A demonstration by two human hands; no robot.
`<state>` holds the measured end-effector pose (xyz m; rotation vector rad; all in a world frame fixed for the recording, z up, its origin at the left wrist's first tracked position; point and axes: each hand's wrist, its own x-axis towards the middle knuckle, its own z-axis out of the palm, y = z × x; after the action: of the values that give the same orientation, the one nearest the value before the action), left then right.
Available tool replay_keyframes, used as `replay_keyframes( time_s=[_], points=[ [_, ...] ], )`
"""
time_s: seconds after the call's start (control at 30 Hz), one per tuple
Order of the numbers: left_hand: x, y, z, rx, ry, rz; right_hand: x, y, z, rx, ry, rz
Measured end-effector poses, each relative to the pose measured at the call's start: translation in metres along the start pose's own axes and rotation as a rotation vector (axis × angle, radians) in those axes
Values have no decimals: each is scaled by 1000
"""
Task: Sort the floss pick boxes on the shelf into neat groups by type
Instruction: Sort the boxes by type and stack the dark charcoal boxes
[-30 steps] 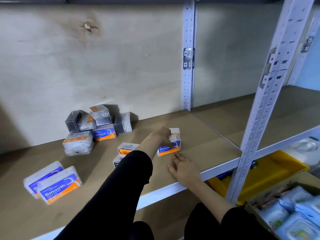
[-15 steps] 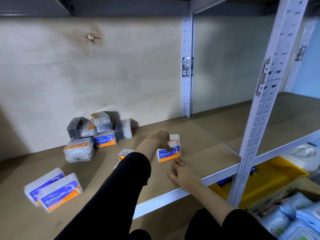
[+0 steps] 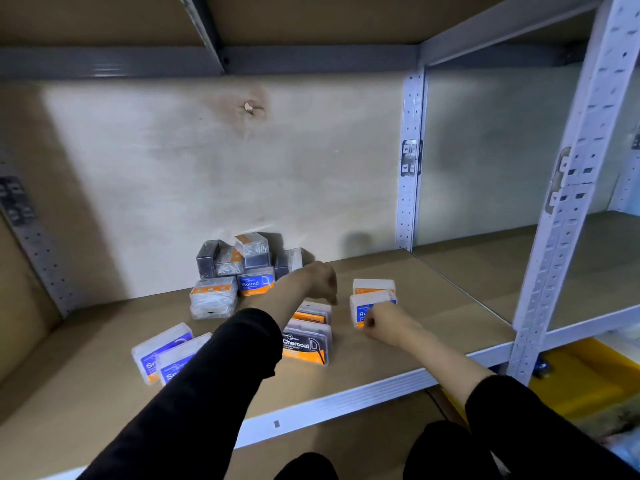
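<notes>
On the shelf board (image 3: 433, 341) two white Round boxes stand one behind the other, the front one (image 3: 375, 301) and the back one (image 3: 374, 285). My right hand (image 3: 384, 322) grips the front Round box at its lower face, fingers curled. My left hand (image 3: 323, 280) hovers with loosely curled fingers over an orange-topped box (image 3: 313, 313) and holds nothing. A dark Charcoal box (image 3: 306, 346) stands in front of that one. Two Smooth boxes (image 3: 162, 351) lie at the left. A mixed pile (image 3: 239, 261) sits against the back wall.
A grey upright post (image 3: 561, 216) stands at the shelf's right front corner, another (image 3: 410, 168) at the back. A neighbouring shelf board (image 3: 519, 268) lies to the right. A yellow bin (image 3: 585, 379) sits below it.
My left hand has let go of the front Round box and moved left above the orange-topped box. My right hand has left the shelf edge and taken hold of the Round box. The camera tilted up.
</notes>
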<state>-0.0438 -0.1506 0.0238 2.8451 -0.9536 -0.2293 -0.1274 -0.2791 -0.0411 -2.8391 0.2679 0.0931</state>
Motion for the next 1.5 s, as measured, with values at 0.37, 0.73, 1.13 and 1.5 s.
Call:
replay_keyframes(
  time_s=[0.37,0.73,1.13,1.5],
  points=[
    [-58,-58,-20,-49,26,-74,-7,-54,-28,-37,88,-153],
    [-81,-111,-27,-111,70,-239,25,-87,-29,8,63,-217],
    [-63,-196,-41,-176,131,-389,111,-131,-21,100,89,-273],
    [-3,-251,-53,-327,485,-547,192,-187,-25,48,283,-419]
  ],
)
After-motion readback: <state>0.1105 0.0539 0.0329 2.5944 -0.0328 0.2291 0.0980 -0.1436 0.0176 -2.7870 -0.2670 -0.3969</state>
